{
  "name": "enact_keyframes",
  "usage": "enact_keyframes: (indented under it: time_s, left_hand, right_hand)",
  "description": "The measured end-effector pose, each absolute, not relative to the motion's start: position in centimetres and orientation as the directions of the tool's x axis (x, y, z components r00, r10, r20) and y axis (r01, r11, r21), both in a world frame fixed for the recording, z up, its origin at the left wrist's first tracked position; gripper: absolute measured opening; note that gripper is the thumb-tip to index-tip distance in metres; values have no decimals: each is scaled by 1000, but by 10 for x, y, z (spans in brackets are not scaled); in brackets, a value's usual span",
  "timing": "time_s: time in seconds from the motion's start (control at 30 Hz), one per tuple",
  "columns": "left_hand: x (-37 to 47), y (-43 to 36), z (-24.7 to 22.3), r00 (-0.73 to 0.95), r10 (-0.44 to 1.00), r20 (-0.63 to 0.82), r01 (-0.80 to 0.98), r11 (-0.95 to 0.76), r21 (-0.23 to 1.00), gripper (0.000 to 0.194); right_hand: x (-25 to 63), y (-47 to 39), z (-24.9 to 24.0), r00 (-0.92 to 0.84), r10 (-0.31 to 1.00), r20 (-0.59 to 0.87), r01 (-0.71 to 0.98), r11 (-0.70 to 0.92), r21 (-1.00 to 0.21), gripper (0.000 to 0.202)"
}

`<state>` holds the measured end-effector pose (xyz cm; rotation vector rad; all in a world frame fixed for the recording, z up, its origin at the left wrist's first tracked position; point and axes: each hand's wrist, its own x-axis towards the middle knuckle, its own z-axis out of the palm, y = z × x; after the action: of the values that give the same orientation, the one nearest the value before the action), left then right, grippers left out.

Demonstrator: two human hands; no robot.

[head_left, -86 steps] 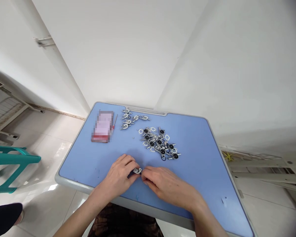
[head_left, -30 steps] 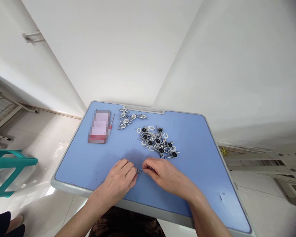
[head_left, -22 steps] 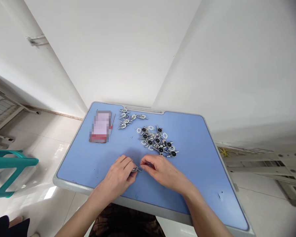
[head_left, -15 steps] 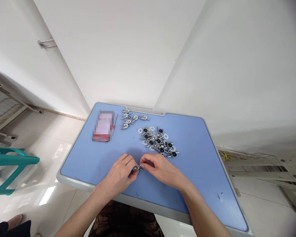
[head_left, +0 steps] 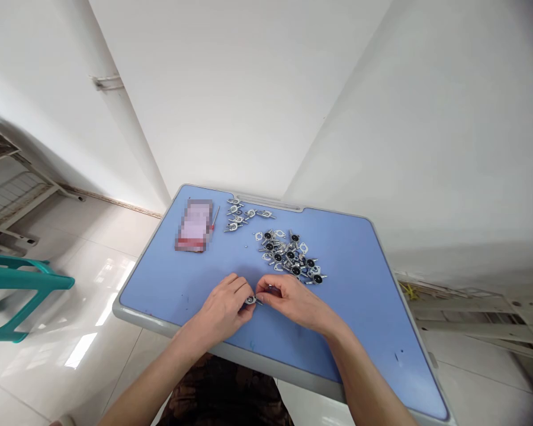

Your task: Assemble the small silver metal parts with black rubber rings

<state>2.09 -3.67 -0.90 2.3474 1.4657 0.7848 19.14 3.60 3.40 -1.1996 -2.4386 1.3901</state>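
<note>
Near the front edge of the grey-rimmed blue table [head_left: 359, 296], I've got left hand [head_left: 227, 303] curled, gripping small silver metal flanged part [head_left: 250, 300]; right hand [head_left: 292, 299] curled beside it, can't tell its grip; palms down.

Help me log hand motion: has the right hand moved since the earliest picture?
Yes, the right hand has shifted slightly away from the table's near edge, toward the larger parts pile.

We hold a small flanged silver metal fitting [head_left: 250, 300] below the frame's centre. Its slim stem [head_left: 259, 302] points right.
</note>
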Motion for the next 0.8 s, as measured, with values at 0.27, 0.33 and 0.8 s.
enact_keyframes:
  time_s: [0.27, 0.33, 0.8]
  left_hand:
    - [21, -36, -12, 345, 881, 324, 761, -464, 453, 9]
    - [21, -35, -12, 347, 879, 326, 762, -467, 449, 9]
    - [20, -34, -13, 320, 893, 318, 722, -447, 528, 12]
  right_hand:
    - [188, 38, 35, -679, 667, -308, 602, 265, -753, 14]
    - [187, 40, 35, -679, 660, -321, 608, 260, -750, 15]
    - [181, 56, 32, -695, 605, -389, 623, 234, -747, 10]
